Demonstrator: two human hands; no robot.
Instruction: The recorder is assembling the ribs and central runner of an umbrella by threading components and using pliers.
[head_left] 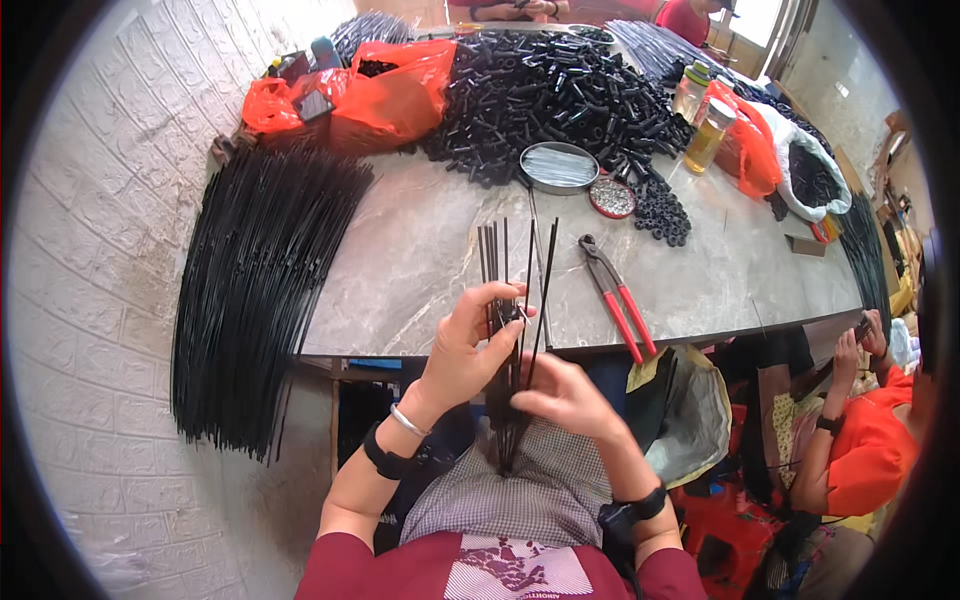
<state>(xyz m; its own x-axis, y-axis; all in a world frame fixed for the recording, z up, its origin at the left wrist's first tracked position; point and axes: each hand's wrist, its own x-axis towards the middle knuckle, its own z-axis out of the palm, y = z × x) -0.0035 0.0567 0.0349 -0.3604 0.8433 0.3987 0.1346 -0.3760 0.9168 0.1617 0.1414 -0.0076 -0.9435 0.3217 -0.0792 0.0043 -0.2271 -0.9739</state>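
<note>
My left hand (472,345) is closed, thumb and fingers pinching a bundle of thin black rods (492,255) that stands upright above my lap. Between its fingertips sits a small dark part with a bright metal bit, too small to name. The rods spread apart at the top and gather to a point at the checked cloth (520,480) on my lap. Beside the lower half of the bundle is my right hand (570,395), slightly blurred, its thumb and fingers apart around the rods' side. Some of its fingertips are hidden behind them. Red-handled pincers (622,305) lie nearby on the table.
A large heap of black tubular parts (560,95) covers the table's far middle. Before it are a tin of metal pins (560,167) and a red-rimmed tin (612,198). Long black rods (255,290) overhang the left edge. Bottles (708,138) and bags stand right; a co-worker's orange sleeve (870,450) shows there.
</note>
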